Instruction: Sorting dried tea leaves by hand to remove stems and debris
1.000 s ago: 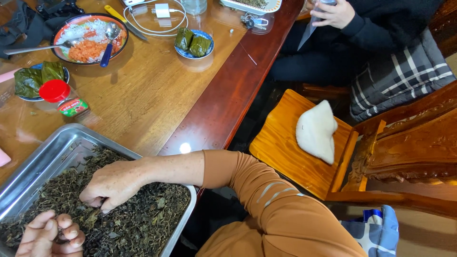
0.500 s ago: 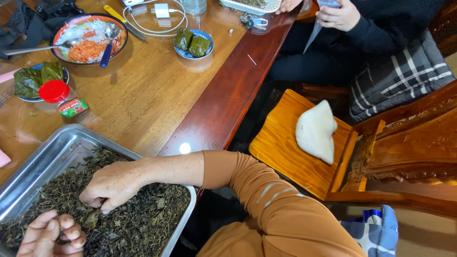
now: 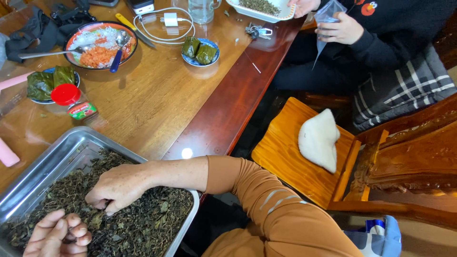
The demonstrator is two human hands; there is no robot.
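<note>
Little change since a second ago: both hands in same spots over dried leaves (image 3: 138,223), only view shifted slightly, so sorting goes on at same place in metal tray (image 3: 43,159). Right hand (image 3: 119,188) palm down, fingertips curled and pinching into leaf pile. Left hand (image 3: 57,234) at bottom edge, fingers curled loosely together over small bit of leaf. Leaves dark green-brown, crumbled, stemmy, spread across tray at near table corner. Another person's hands (image 3: 343,28) hold clear bag beyond.
</note>
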